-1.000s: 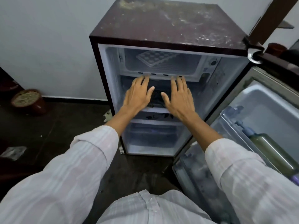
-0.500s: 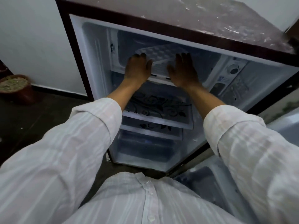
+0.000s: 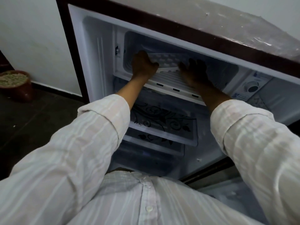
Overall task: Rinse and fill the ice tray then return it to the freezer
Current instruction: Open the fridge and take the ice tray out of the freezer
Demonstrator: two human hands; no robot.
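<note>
Brown pot (image 3: pixel 17 93) of perhaps grain on dark floor (image 3: pixel 32 127), floral shelf (image 3: pixel 162 120), dial (image 3: pixel 252 87)

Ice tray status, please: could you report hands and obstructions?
Left hand grips white plastic ice tray, left end. Right hand on right end, grip unclear. Tray inside freezer. Nothing blocking.

Fridge (image 3: pixel 227 21): stands on floor (image 3: pixel 32 119), against wall (image 3: pixel 32 38).
Top, inside: freezer compartment (image 3: pixel 129 46), ice tray (image 3: pixel 167 60) within; left hand (image 3: pixel 142 64) at tray's left end, right hand (image 3: pixel 194 70) at its right end.
Right of compartment: dial (image 3: pixel 251 87).
Below compartment: shelf (image 3: pixel 162 117).
Left of fridge, on floor by wall: pot (image 3: pixel 17 88).
</note>
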